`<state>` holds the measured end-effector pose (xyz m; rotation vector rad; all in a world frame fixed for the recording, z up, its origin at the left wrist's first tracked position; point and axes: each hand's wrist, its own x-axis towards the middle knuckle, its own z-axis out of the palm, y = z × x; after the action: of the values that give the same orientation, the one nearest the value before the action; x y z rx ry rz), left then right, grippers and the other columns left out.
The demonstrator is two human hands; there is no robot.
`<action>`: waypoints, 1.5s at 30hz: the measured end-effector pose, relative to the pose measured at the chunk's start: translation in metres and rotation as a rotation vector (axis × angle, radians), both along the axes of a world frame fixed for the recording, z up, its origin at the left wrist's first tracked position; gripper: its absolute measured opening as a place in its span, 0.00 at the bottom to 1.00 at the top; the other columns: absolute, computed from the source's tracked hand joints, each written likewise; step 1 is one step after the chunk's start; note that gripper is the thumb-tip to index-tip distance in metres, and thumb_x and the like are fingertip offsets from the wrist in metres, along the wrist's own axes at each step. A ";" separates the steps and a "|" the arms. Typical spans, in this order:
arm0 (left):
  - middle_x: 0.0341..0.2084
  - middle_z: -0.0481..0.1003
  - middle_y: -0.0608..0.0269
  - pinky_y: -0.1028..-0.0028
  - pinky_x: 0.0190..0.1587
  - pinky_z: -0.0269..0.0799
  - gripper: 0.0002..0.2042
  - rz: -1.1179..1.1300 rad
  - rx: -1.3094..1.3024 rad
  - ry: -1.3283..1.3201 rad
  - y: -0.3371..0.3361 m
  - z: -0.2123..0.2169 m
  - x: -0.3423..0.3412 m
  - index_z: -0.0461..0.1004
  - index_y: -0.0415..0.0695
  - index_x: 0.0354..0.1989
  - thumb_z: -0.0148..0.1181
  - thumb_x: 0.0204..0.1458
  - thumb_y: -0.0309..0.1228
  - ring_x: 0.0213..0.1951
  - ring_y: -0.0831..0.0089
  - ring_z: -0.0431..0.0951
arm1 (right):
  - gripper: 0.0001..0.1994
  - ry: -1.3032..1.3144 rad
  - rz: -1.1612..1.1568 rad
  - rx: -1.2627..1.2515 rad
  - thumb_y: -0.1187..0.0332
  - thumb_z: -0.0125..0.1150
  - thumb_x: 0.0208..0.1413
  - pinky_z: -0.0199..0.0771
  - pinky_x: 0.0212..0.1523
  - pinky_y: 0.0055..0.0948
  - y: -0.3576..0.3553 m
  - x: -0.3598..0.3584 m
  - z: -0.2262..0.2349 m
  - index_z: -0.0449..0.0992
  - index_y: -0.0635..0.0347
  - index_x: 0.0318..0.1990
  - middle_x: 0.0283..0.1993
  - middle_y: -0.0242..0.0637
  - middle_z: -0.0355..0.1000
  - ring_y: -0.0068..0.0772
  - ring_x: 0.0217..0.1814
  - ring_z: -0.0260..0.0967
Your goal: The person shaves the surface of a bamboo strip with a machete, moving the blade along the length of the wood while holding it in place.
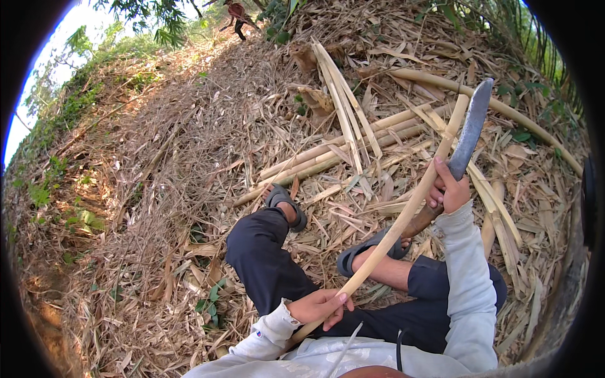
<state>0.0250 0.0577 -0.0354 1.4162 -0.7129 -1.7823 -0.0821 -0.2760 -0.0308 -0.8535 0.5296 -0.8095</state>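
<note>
Bamboo strip (403, 217): long, light, springy, likely smooth with splintery edges; runs from 6 o'clock up toward 1 o'clock. Left hand (320, 307) closed round its lower end. Right hand (449, 192) clamped on knife (469, 129) handle, blade laid against strip. No containers in view.

A: Any room to move around the strip (403, 214)?

B: Left side's open, just dry leaf litter (157, 189). Below it the knees and sandals (287, 205) crowd in close. The knife (469, 129) sits right against it on the right, and cut bamboo (340, 151) is piled up ahead.
</note>
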 end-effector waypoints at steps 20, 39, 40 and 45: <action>0.13 0.56 0.74 0.83 0.12 0.47 0.20 0.356 0.044 -0.168 -0.077 0.080 0.027 0.64 0.46 0.32 0.39 0.65 0.50 0.11 0.86 0.51 | 0.19 0.027 0.272 -0.132 0.57 0.59 0.61 0.55 0.10 0.19 0.052 0.012 -0.005 0.75 0.67 0.44 0.22 0.28 0.65 0.14 0.10 0.54; 0.22 0.68 0.64 0.78 0.25 0.70 0.26 0.150 0.127 -0.119 -0.007 0.010 0.005 0.67 0.40 0.42 0.32 0.66 0.53 0.21 0.78 0.72 | 0.13 0.037 0.043 -0.019 0.67 0.68 0.54 0.55 0.10 0.23 0.023 0.009 -0.017 0.69 0.62 0.37 0.16 0.26 0.59 0.17 0.09 0.50; 0.19 0.66 0.67 0.79 0.21 0.66 0.25 0.162 0.143 -0.126 -0.006 0.009 0.004 0.67 0.41 0.39 0.33 0.66 0.52 0.19 0.80 0.68 | 0.13 0.046 0.040 -0.017 0.65 0.66 0.56 0.55 0.10 0.23 0.025 0.010 -0.018 0.68 0.62 0.39 0.15 0.26 0.59 0.17 0.09 0.50; 0.13 0.57 0.73 0.81 0.14 0.50 0.23 0.322 0.176 -0.112 -0.015 0.025 0.004 0.63 0.44 0.28 0.38 0.66 0.51 0.13 0.85 0.52 | 0.14 0.118 0.042 -0.079 0.60 0.63 0.58 0.54 0.11 0.21 0.039 0.015 -0.015 0.71 0.63 0.38 0.17 0.30 0.65 0.16 0.10 0.53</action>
<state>0.0286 0.0427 -0.0101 1.6546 -0.3639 -1.5517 -0.0674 -0.2366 -0.0461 -0.9870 0.5843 -0.7486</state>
